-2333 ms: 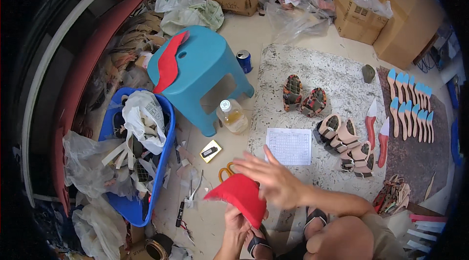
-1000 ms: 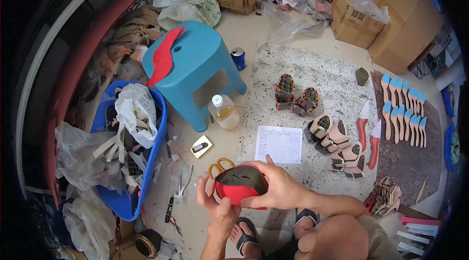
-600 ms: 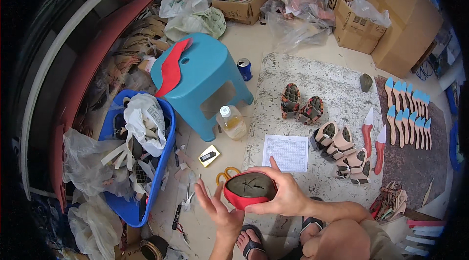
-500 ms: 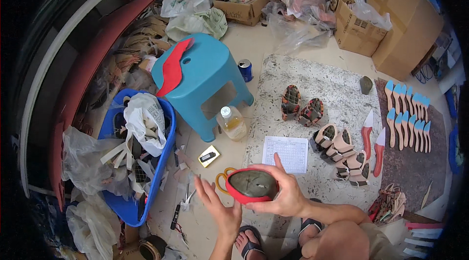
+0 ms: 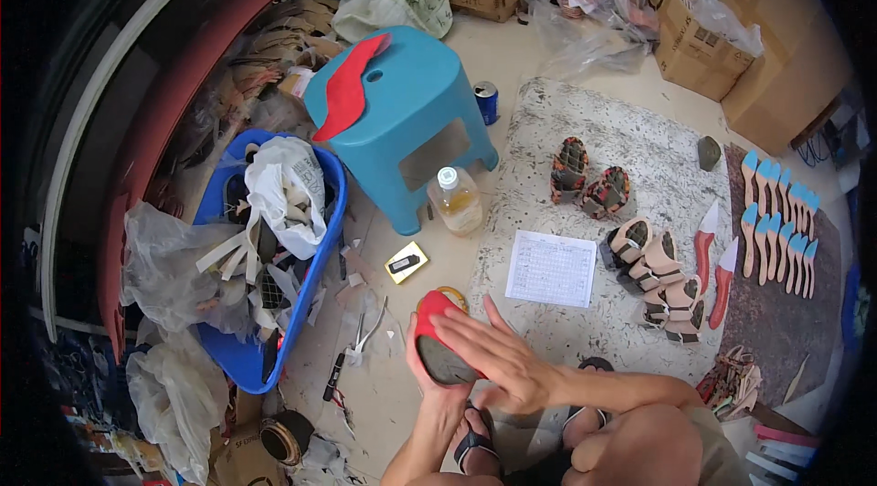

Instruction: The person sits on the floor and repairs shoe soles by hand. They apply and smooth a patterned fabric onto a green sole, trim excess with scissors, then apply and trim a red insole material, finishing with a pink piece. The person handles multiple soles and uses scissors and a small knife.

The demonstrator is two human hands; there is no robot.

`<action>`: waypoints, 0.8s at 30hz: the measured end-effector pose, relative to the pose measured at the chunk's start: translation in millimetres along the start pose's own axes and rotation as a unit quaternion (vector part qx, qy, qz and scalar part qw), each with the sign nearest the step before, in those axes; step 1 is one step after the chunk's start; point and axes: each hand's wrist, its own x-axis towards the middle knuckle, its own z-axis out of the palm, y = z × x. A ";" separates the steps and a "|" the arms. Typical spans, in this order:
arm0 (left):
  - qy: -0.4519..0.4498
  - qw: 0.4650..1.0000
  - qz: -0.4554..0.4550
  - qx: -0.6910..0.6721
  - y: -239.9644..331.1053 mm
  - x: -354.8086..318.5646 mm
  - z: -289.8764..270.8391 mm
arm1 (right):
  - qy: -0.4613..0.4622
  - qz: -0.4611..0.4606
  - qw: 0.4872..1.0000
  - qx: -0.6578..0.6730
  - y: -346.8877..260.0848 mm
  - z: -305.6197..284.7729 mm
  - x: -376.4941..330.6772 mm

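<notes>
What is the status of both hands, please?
Left hand gripping rounded red and dark green piece. Right hand outstretched across its red side. Orange looped handle partly hidden beyond, seemingly not blocking.

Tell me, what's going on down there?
Someone's left hand holds a dark, rounded piece with a red cover around its side, and the right hand lies flat across that cover. A wavy red strip lies on the blue stool, a bottle stands beside it, and a sheet of paper rests on the speckled board.
</notes>
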 end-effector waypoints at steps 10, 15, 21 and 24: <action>-0.088 0.988 0.016 0.127 -20.7 -3.6 -6.0 | -0.017 0.162 0.986 0.024 42.1 -25.9 71.3; -0.074 0.992 0.078 0.068 -5.9 -3.3 18.8 | 0.032 0.192 0.962 0.193 19.3 -29.1 18.6; -0.002 0.983 0.098 0.156 -4.2 -4.4 31.4 | -0.017 0.225 0.964 0.143 9.8 -13.0 -7.7; 0.005 0.976 0.118 0.183 0.0 -2.4 27.1 | -0.035 0.223 0.965 0.133 7.7 -10.5 -5.4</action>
